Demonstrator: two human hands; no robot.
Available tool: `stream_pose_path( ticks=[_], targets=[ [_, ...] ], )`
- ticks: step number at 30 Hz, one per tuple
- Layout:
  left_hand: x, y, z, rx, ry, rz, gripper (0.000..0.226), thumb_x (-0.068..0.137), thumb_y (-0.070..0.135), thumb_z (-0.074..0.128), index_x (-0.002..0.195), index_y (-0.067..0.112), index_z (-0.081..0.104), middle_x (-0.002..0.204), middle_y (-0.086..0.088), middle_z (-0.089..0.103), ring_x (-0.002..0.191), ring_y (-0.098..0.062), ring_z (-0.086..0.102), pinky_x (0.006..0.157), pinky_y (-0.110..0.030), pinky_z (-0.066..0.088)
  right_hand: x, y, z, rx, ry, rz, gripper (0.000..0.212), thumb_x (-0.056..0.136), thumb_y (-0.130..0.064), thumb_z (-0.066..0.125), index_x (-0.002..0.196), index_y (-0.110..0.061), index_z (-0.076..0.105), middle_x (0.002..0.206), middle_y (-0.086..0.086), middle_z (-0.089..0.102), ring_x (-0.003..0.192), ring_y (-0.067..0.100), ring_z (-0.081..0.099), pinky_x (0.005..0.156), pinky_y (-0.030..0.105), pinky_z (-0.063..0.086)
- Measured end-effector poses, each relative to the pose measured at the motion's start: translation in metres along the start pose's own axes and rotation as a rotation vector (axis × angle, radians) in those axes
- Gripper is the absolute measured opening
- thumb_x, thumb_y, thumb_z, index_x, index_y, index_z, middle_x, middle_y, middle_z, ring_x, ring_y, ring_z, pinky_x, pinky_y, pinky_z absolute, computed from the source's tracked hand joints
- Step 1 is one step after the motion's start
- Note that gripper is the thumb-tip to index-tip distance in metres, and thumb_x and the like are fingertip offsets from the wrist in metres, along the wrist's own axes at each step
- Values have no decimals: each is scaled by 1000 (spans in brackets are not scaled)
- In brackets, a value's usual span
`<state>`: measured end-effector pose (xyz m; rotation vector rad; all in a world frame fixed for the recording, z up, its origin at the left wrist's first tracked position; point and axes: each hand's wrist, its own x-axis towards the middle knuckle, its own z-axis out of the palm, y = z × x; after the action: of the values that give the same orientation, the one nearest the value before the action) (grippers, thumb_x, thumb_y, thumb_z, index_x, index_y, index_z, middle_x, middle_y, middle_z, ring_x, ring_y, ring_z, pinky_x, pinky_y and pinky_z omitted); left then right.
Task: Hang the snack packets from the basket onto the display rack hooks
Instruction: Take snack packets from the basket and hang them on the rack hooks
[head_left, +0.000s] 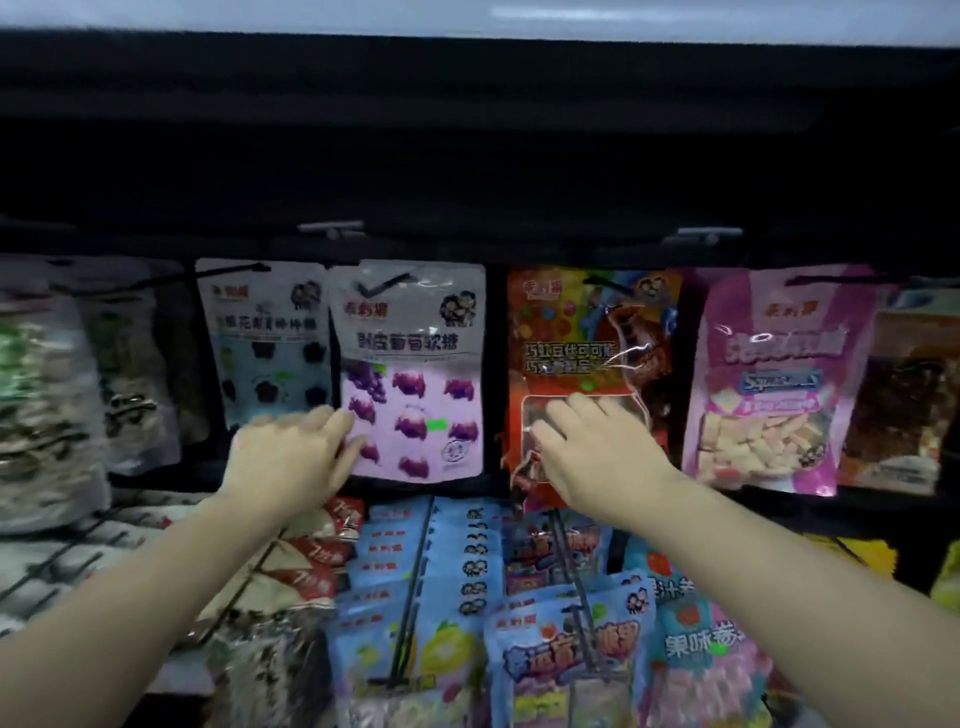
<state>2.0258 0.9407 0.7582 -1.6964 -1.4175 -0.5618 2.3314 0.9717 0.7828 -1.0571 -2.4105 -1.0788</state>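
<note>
Both hands touch hung packets: the left hand (298, 447), fingers straight, rests on the glossy purple-and-grey grape-sweet packet (410, 371); the right hand (587, 441), fingers relaxed, presses the orange foil packet (582, 364). Hooks look mostly filled; no basket visible.

Rack hooks (387, 285) carry snack pkts (413, 374), blurry, prob. full.

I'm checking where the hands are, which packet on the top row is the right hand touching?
The orange packet, hanging between the purple grape packet and the pink packet. The right hand lies on its clear window; the left hand touches the grape one.
</note>
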Motion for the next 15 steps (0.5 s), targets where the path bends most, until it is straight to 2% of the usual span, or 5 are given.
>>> stream_pose_path(
  ticks=[3, 5, 7, 11, 15],
  targets=[
    [2, -26, 2, -64, -114, -233, 41, 87, 54, 52, 93, 14, 61, 85, -4, 67, 68, -29, 68, 47, -35, 52, 32, -28, -8, 166, -130, 157, 60, 93, -35, 54, 144, -10, 35, 125, 13, 49, 91, 34, 62, 56, 36, 42],
    [14, -31, 4, -202, -175, -336, 62, 82, 63, 58, 124, 19, 49, 113, -3, 60, 101, -26, 63, 65, -39, 56, 52, -40, -6, 248, -174, 278, 67, 99, -43, 38, 152, -18, 6, 136, 12, 35, 103, 33, 56, 61, 34, 36],
    [30, -29, 6, -320, -215, -357, 89, 78, 69, 58, 148, 26, 22, 129, -3, 50, 117, -26, 55, 80, -40, 55, 67, -45, -2, 357, -148, 376, 65, 97, -47, 41, 148, -22, 10, 130, 12, 36, 107, 32, 52, 64, 35, 38],
    [61, -23, 23, -434, -319, -344, 107, 78, 63, 64, 146, 50, -18, 138, -7, 51, 112, -31, 60, 78, -36, 54, 93, -45, 15, 430, -221, 487, 72, 93, -56, 45, 148, -24, 12, 131, 15, 39, 114, 33, 49, 77, 39, 48],
    [81, -29, 55, -838, -271, -428, 110, 77, 33, 79, 144, 60, -4, 147, -3, 43, 112, -27, 61, 86, -41, 56, 115, -44, 34, 480, -244, 504, 88, 93, -50, 49, 151, -29, -14, 141, 16, 35, 122, 37, 48, 87, 44, 48]
  ],
)
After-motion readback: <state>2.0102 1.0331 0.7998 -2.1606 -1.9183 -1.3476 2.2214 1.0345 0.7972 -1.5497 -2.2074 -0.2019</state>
